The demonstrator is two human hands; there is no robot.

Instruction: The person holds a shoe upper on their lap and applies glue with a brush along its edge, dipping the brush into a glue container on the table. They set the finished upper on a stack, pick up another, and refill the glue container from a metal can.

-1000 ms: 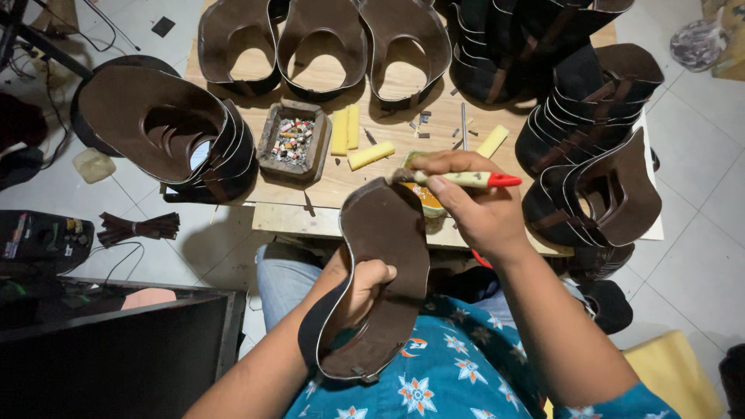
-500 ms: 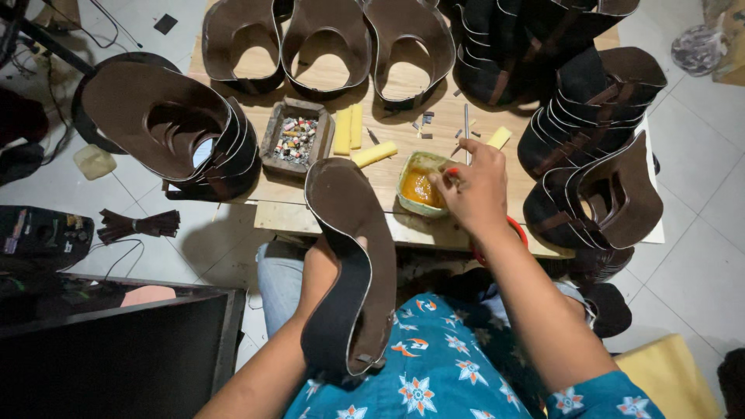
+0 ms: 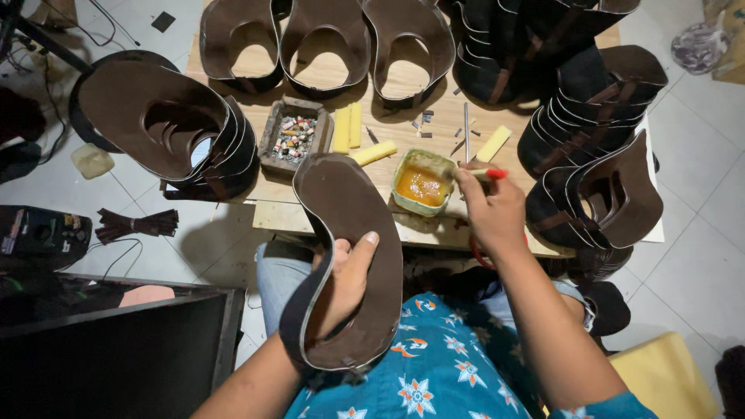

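The left hand [image 3: 341, 283] has its fingers curled through the opening of a dark brown leather piece [image 3: 345, 256], thumb pressed flat on its face, holding it tilted above the lap in front of the table edge. The piece is a long curved band with a darker bound rim, matte and smooth on the side facing up. The right hand [image 3: 490, 208] pinches a thin brush with a red handle [image 3: 483, 174], fingers closed tight around it, its tip at the rim of a small square tin of amber glue [image 3: 423, 184] that sits near the front edge of the table.

The wooden table [image 3: 396, 116] is pale and low, littered with small scraps. Three yellow foam blocks [image 3: 348, 129] lie beside a shallow tray of small mixed bits [image 3: 293, 138], and a fourth yellow block [image 3: 493, 143] lies further right. Three more leather pieces [image 3: 324, 39] lie open along the far edge; stacks of the same pieces [image 3: 594, 140] crowd the right side, and another stack [image 3: 159, 128] stands at the left. The floor [image 3: 683, 233] is light tile, with a bundle of brown straps [image 3: 136, 223] lying on it.
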